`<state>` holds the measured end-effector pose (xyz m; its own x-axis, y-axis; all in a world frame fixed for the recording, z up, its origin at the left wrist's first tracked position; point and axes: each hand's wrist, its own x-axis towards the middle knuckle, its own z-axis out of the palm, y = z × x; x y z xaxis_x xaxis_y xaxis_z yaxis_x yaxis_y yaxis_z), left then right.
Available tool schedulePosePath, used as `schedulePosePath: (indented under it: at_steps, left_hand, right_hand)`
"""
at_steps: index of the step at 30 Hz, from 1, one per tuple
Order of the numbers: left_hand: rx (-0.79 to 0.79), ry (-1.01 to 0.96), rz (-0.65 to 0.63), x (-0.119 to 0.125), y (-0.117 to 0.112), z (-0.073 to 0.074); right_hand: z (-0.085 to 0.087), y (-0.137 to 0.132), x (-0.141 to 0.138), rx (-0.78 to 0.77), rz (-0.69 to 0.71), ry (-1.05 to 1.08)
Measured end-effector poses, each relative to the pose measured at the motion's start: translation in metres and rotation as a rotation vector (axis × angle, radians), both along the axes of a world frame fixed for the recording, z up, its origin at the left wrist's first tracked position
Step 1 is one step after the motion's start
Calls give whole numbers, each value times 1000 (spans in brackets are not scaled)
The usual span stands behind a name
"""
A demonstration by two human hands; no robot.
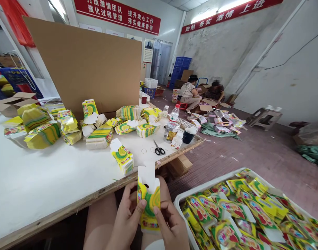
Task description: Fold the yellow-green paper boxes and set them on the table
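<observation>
Between my two hands, above my lap, is a yellow-and-green printed carton (148, 198) with its white top flap standing up. My left hand (131, 211) grips its left edge, thumb on the front face. On the right edge, my right hand (171, 220) pinches it with the thumb on the front and fingers curled behind. Just beyond, on the table edge, lies a small stack of flat cartons (122, 158) of the same print. To the right, a white tray (177, 201) is filled with yellow, green and red printed packets (226, 211).
Bundles of flat cartons (100, 135) line the white table (60, 177) before a large cardboard sheet (91, 66). Scissors (159, 149), a jar (171, 131), a bottle (175, 113) and a dark mug (189, 135) stand or lie near its right corner. Two people sit farther back among boxes.
</observation>
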<state>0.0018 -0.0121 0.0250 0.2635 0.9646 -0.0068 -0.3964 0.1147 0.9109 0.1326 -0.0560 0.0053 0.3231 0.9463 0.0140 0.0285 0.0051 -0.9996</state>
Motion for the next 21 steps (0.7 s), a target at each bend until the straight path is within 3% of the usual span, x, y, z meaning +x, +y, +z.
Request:
schedulePosePath:
  at_steps: [3, 7, 10, 13, 16, 21]
  left_hand:
    - [63, 75, -6, -4, -3, 0]
    - [125, 151, -228, -14, -4, 7]
    - [114, 181, -331, -20, -3, 14]
    - [77, 80, -434, -21, -4, 15]
    - [71, -2, -470, -19, -8, 11]
    - [17, 36, -464, -22, -11, 8]
  right_hand:
    - [3, 2, 6, 74, -40, -76]
    - [8, 2, 17, 210, 42, -116]
    - [18, -1, 25, 150, 192, -109]
    - [32, -1, 31, 103, 270, -144]
    - [37, 1, 34, 156, 227, -243]
    - [24, 2, 36, 176, 127, -213]
